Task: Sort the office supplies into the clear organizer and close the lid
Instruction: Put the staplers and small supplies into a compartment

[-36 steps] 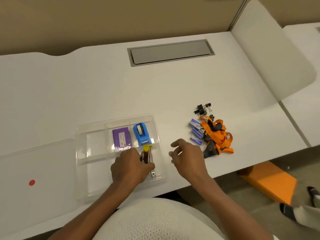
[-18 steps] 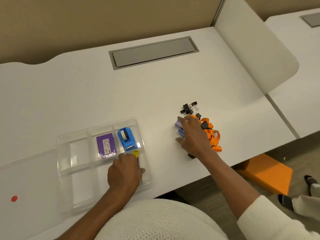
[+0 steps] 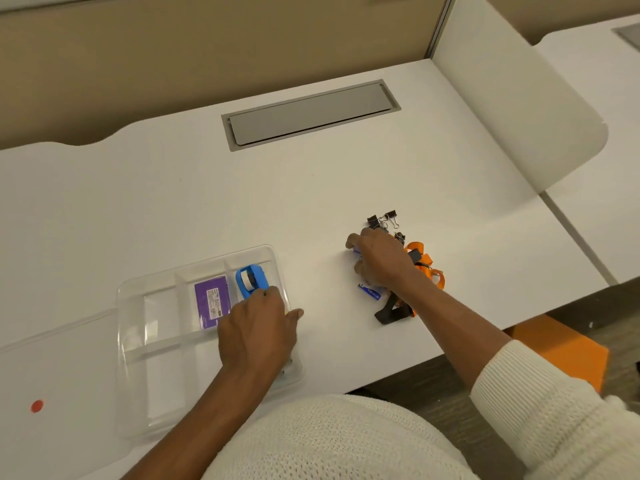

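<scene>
The clear organizer (image 3: pixel 138 341) is taken as the landmark here. To its left, touching its edge, the flat clear lid (image 3: pixel 52 358) lies on the white desk (image 3: pixel 242 202), with a red dot (image 3: pixel 37 406) on it. Inside the organizer, in the far compartments, a purple box (image 3: pixel 212 301) lies flat, and just right of it a blue tape dispenser (image 3: pixel 251 279) stands. The near compartments on the left side look empty.

The left hand (image 3: pixel 258 332) is laid over the right near corner of the organizer, palm down, the fingers bent and the thumb stretched out past the wall. What is under it is hidden, so it cannot be told whether something is pinched.

Well to the right of the organizer a small pile is seen. The right hand (image 3: pixel 379 261) is curled over it and its fingertips seem pressed on a small blue item, but the grip itself is covered. One blue battery (image 3: pixel 370 292) lies free beside the hand. Behind the hand the black binder clips (image 3: pixel 382 220) are found, and under the wrist an orange lanyard (image 3: pixel 424 261).

The batteries are judged hard, smooth and ready to roll, so they should be taken across the middle. The clips are light and stiff, and are best held by the body. The lanyard is soft and tangled; it should be gathered in the whole fist, or other pieces may be dragged along.
</scene>
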`<state>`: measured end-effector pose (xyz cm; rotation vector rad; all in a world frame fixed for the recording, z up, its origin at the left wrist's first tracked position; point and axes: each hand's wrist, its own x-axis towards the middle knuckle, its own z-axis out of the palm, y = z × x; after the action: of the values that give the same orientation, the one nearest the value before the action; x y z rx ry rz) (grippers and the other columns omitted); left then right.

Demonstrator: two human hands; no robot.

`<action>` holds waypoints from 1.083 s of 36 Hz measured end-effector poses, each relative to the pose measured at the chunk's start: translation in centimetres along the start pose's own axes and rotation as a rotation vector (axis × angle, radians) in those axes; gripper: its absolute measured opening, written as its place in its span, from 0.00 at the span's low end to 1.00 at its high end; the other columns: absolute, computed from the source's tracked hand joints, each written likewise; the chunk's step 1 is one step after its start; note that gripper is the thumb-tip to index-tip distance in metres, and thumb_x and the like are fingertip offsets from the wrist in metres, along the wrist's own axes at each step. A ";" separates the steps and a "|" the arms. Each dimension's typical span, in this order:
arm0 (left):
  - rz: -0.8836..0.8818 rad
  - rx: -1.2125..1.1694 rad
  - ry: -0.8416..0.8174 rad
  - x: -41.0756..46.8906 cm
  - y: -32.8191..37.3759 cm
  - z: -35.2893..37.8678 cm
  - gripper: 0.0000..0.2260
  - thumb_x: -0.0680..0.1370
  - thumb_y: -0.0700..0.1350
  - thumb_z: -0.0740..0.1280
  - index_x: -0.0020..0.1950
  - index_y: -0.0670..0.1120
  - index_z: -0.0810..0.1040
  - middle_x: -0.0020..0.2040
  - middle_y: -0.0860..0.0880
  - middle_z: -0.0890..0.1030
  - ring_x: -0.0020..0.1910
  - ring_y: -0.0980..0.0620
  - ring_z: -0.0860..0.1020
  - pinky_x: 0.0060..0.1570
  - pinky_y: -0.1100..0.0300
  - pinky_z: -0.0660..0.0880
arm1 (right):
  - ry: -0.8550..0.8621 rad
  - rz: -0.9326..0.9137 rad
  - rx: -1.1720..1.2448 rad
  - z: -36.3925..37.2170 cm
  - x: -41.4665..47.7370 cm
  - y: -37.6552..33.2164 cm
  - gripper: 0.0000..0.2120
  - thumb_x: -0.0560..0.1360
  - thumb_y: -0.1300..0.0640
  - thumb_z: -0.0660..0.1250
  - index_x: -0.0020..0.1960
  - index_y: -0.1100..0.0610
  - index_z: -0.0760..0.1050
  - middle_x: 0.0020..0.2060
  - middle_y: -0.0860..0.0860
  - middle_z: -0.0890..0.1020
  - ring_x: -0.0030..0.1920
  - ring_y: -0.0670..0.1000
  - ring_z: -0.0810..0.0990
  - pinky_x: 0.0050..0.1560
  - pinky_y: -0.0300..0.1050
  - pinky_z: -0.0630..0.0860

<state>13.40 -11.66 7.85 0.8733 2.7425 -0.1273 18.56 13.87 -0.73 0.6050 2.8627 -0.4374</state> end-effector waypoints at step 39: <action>0.887 0.021 -0.081 14.0 11.7 6.8 0.27 0.74 0.62 0.74 0.64 0.45 0.74 0.61 0.46 0.73 0.59 0.47 0.70 0.39 0.55 0.74 | 0.359 0.366 1.165 -5.9 -8.7 4.3 0.17 0.74 0.61 0.79 0.61 0.53 0.84 0.52 0.54 0.88 0.48 0.49 0.89 0.43 0.51 0.88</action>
<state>10.68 4.62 -2.51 1.9197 2.0385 -0.0147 27.45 16.34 5.85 1.4285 2.3937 -2.1012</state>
